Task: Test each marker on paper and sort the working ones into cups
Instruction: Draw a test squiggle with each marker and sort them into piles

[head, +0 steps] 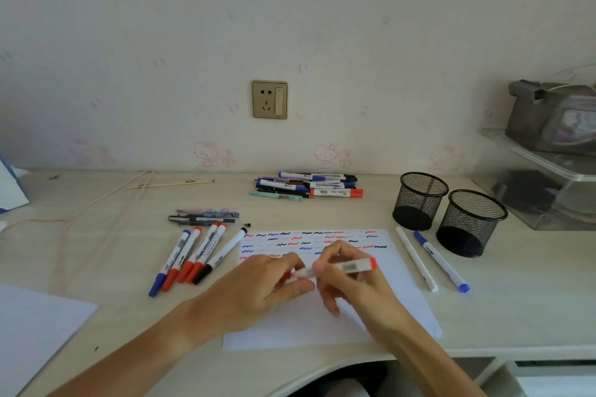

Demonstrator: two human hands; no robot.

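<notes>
Over a white sheet of paper (380,309) covered at its top with red, blue and black squiggles, both hands hold one red marker (350,266) lying sideways. My right hand (351,280) grips its white barrel, red end pointing right. My left hand (274,280) pinches the marker's left end, where the cap is hidden by the fingers. Two black mesh cups (420,200) (471,222) stand at the right, both looking empty. A pile of markers (308,185) lies at the back, and a row of markers (193,256) lies left of the paper.
A white pen (416,258) and a blue marker (442,262) lie between the paper and the cups. Two pens (203,216) lie above the left row. A clear shelf with a bag (548,151) stands far right. Another sheet (35,325) lies at front left.
</notes>
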